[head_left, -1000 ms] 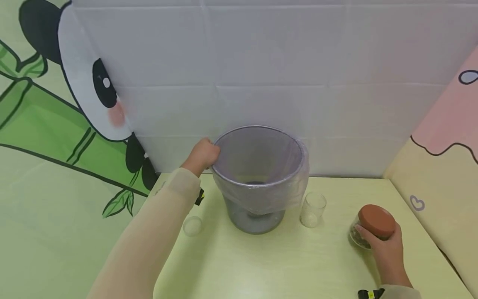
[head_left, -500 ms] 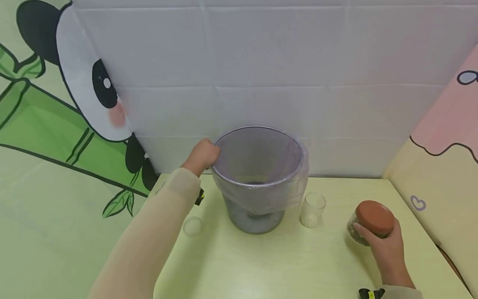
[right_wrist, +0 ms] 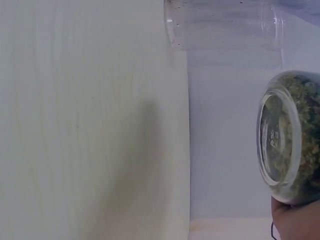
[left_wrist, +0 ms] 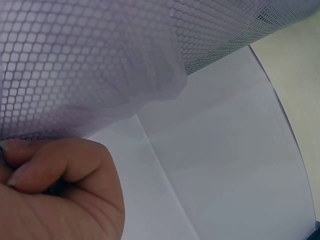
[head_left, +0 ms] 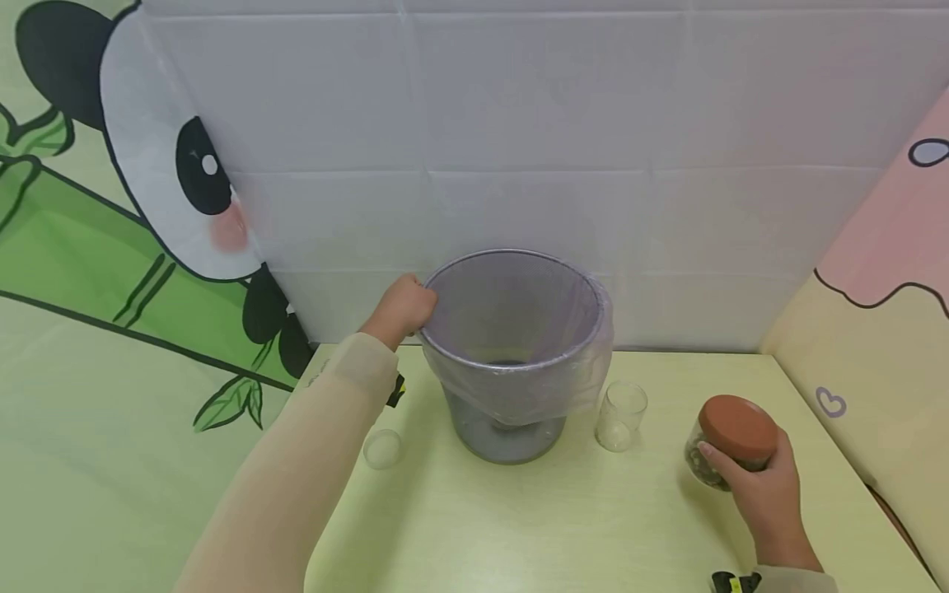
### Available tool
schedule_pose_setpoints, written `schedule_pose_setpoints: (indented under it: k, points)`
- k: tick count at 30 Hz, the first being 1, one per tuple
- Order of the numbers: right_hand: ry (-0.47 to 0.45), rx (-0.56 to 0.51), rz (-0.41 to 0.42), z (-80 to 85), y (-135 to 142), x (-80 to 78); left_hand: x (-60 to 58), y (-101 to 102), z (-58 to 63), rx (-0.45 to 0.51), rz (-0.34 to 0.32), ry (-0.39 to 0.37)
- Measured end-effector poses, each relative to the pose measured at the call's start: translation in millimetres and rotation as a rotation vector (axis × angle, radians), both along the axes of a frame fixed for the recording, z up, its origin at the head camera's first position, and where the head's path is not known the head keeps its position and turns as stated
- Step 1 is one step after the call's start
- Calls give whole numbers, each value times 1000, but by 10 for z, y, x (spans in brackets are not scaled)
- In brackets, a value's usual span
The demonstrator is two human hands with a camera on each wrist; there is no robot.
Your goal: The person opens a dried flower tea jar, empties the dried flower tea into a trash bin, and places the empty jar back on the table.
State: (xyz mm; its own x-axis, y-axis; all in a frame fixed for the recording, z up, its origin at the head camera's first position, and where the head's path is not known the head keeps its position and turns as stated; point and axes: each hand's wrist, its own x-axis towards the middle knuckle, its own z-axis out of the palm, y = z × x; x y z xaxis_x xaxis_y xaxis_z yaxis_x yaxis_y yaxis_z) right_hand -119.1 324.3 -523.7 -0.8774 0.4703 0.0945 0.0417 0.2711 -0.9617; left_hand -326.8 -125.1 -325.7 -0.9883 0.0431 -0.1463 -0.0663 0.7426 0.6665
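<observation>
My left hand grips the rim of a grey mesh wastebasket at its left side. A thin, pale purple bin liner is folded over that rim. In the left wrist view the fingers curl at the edge of the liner and mesh. On the right, my right hand holds a glass jar with an orange-brown lid. The right wrist view shows the jar's bottom raised off the table, with dried greenish-yellow pieces inside.
A clear glass stands just right of the wastebasket. A small round clear item lies left of it, by the left forearm. The pale yellow table backs onto a white sheet, with printed panels at both sides.
My right hand has lifted the jar slightly and shifted it a little to the left. The left hand keeps its grip on the wastebasket rim.
</observation>
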Motion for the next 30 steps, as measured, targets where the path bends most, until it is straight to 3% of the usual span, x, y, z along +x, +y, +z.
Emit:
schedule_pose_setpoints:
  k: [7,15,25,30]
  points:
    - [73,5,3,89,60,-134,-51,57,-10,0,18,-1]
    - [166,42,90,294,112,-325,-96,114,-10,-2,39,6]
    - [226,68,77,587,47,-391,-71,120,7,-22,30,16]
    - [258,97,113,714,-2,-424,-74,113,6,-9,42,24]
